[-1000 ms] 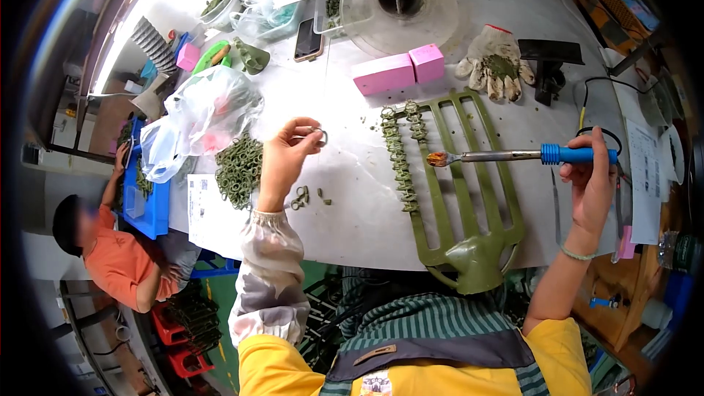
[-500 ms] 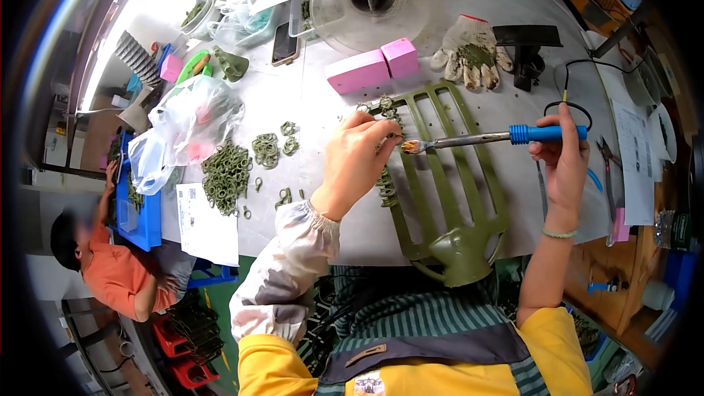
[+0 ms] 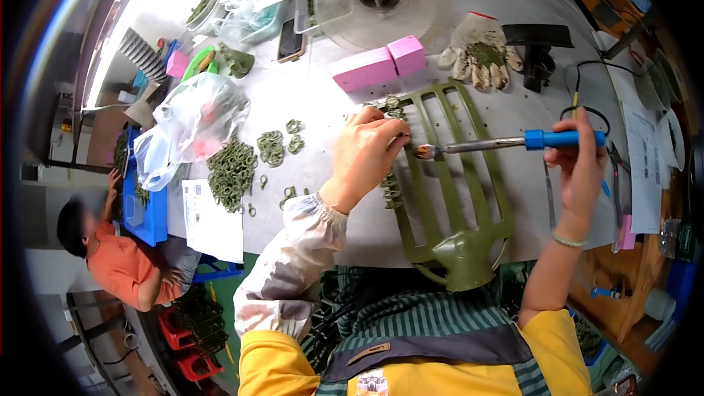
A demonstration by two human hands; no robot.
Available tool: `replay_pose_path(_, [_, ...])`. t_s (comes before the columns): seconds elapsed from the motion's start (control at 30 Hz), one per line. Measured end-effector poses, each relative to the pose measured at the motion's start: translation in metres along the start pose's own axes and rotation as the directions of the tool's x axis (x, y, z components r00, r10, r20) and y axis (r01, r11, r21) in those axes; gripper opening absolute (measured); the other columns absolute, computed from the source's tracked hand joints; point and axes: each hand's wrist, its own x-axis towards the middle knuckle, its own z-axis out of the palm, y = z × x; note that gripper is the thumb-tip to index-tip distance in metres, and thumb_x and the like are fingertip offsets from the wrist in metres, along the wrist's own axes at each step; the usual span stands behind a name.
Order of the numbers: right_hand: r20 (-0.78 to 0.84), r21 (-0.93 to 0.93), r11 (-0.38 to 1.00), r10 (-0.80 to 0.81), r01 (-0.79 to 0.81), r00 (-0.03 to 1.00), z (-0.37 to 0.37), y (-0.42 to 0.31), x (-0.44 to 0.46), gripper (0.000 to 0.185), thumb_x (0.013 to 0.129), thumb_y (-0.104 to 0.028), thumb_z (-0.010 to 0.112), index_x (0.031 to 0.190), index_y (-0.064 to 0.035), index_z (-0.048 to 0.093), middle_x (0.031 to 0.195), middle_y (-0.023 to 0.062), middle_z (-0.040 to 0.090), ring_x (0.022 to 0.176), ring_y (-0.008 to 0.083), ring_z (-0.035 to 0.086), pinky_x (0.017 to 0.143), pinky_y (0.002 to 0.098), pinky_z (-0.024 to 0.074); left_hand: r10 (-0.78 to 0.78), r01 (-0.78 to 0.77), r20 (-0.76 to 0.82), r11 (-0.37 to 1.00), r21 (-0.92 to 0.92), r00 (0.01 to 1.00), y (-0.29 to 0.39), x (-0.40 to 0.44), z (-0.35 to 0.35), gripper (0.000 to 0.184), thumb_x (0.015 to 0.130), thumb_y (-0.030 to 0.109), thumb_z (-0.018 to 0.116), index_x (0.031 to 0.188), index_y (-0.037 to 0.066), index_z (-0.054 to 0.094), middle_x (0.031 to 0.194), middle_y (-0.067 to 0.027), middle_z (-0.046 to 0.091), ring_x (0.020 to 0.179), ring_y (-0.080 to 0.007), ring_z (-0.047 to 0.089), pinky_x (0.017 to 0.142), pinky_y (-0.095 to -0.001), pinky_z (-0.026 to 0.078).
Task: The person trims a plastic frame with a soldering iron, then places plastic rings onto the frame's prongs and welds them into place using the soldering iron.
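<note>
Grey tabletop (image 3: 315,88), olive-green slotted frame (image 3: 463,248) on it, blue-handled tool (image 3: 510,142) gripped in right hand (image 3: 581,165), left hand (image 3: 363,154) bent over frame's left side, hold hidden, can't tell, small green rings (image 3: 391,191) along that side

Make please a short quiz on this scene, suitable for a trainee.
1. Which hand holds the blue-handled tool?
2. True or false: in the picture, the stained glove lies to the right of the two pink blocks beyond the green frame.
3. Which is nearest to the tool's tip: (a) the phone, (b) the left hand, (c) the plastic bag?

Key:
1. The right hand.
2. True.
3. (b)
</note>
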Motion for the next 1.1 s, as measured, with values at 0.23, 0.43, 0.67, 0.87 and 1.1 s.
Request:
replay_pose_path(0.23, [0.010,-0.010,1.000,-0.011,0.011,1.000,-0.004,-0.008,-0.007,0.041,0.096,-0.040,0.067,0.084,-0.0009,0.070,0.064,0.0070,0.067,0.050,0.0135,0.066,0.044,0.0239,0.0525,-0.459,0.451,-0.052,0.884,-0.121,0.887,-0.083,-0.008,-0.045,0.020,0.086,0.013,0.076,0.105,0.006,0.073,0.096,-0.0077,0.070,0.089,-0.0218,0.066,0.076,-0.0320,0.052])
replay_pose_path(0.43, [0.028,-0.022,1.000,-0.015,0.016,1.000,-0.001,-0.011,-0.009,0.042,0.097,-0.041,0.065,0.084,-0.0010,0.070,0.062,0.0073,0.067,0.050,0.0133,0.066,0.045,0.0236,0.0531,-0.421,0.424,-0.079,0.856,0.296,0.904,-0.145,-0.055,-0.054,0.019,0.087,0.014,0.071,0.103,0.004,0.072,0.096,-0.0150,0.069,0.088,-0.0344,0.067,0.081,-0.0418,0.053])
replay_pose_path(0.67, [0.027,-0.036,0.999,-0.036,0.037,0.999,0.000,-0.015,-0.013,0.043,0.097,-0.040,0.064,0.084,-0.0001,0.070,0.060,0.0080,0.066,0.049,0.0129,0.065,0.046,0.0234,0.0530,-0.636,0.608,-0.140,0.769,-0.198,0.759,-0.124,-0.060,-0.068,0.017,0.089,0.011,0.072,0.103,0.003,0.072,0.089,-0.0124,0.075,0.077,-0.0170,0.072,0.071,-0.0283,0.056])
replay_pose_path(0.87, [0.026,-0.026,0.999,-0.034,0.035,0.999,-0.004,-0.014,-0.013,0.042,0.097,-0.040,0.064,0.084,0.0005,0.070,0.061,0.0084,0.066,0.050,0.0133,0.065,0.047,0.0243,0.0520,-0.374,0.328,-0.003,0.816,-0.477,0.927,-0.009,-0.029,-0.053,0.016,0.087,0.000,0.073,0.103,0.001,0.072,0.088,-0.0060,0.071,0.075,-0.0112,0.068,0.069,-0.0238,0.055])
replay_pose_path(1.1, [0.027,0.002,1.000,0.006,-0.006,1.000,-0.004,-0.005,-0.008,0.042,0.096,-0.040,0.067,0.084,0.0009,0.070,0.062,0.0087,0.067,0.051,0.0144,0.066,0.047,0.0243,0.0527,-0.159,0.169,0.064,0.964,-0.206,0.985,0.023,-0.017,-0.025,0.012,0.086,0.005,0.073,0.098,0.006,0.073,0.085,-0.0060,0.070,0.076,-0.0190,0.065,0.069,-0.0297,0.055])
